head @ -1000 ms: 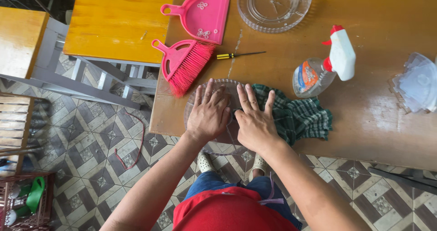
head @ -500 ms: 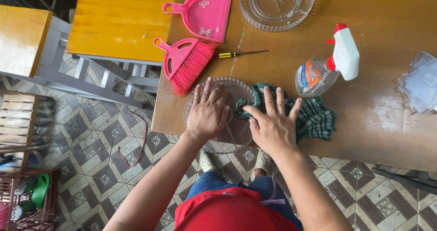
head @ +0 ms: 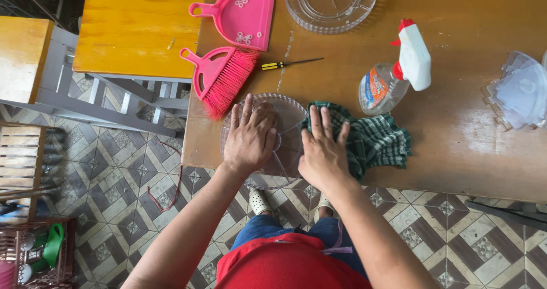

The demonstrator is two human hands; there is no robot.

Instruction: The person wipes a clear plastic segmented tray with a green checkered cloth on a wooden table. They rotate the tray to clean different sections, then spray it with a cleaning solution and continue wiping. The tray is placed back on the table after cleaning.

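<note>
The left hand point(head: 250, 138) lies flat, fingers spread, on a clear dish point(head: 288, 118) at the table point(head: 456, 152) edge, seemingly pinning it so it cannot slide. The right hand point(head: 323, 152) presses a green cloth point(head: 376, 144) flat, fingers extended, against the dish's right rim. A spray bottle point(head: 399, 72) lies just beyond.

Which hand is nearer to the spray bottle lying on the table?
Right. The right hand presses flat on the green checked cloth, just below-left of the spray bottle. The left hand lies farther off on the clear round dish.
</note>
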